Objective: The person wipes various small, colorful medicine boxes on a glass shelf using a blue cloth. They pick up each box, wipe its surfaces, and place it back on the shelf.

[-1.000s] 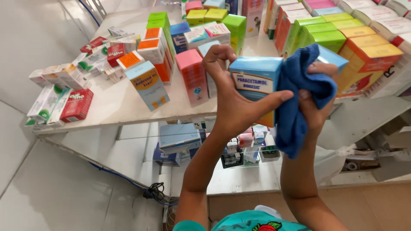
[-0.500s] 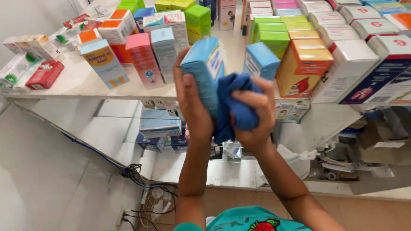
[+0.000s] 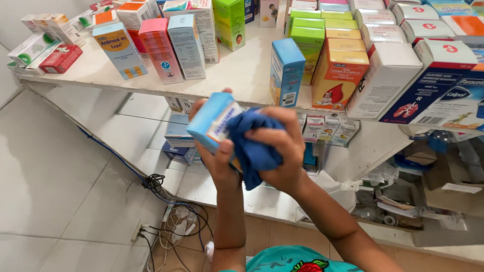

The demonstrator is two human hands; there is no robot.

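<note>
My left hand [image 3: 218, 160] grips a light blue medicine box [image 3: 210, 121] from below, tilted, in front of a white shelf [image 3: 242, 75]. My right hand [image 3: 280, 151] clutches a bunched dark blue cloth [image 3: 251, 146] and presses it against the box's right side. Both hands are held together just below the shelf's front edge. A matching blue box [image 3: 286, 71] stands upright on the shelf right behind them.
The shelf carries many upright medicine cartons: pink [image 3: 160, 49], green [image 3: 230, 22], orange [image 3: 340, 73], white and blue [image 3: 443, 90]. A lower shelf holds more small boxes [image 3: 177, 138]. Tangled cables [image 3: 174, 211] lie on the tiled floor at left. Clutter sits at lower right.
The view has shifted right along the shelf. My hands with the box and cloth have dropped lower and the box has tilted; the cloth stays pressed to it.
</note>
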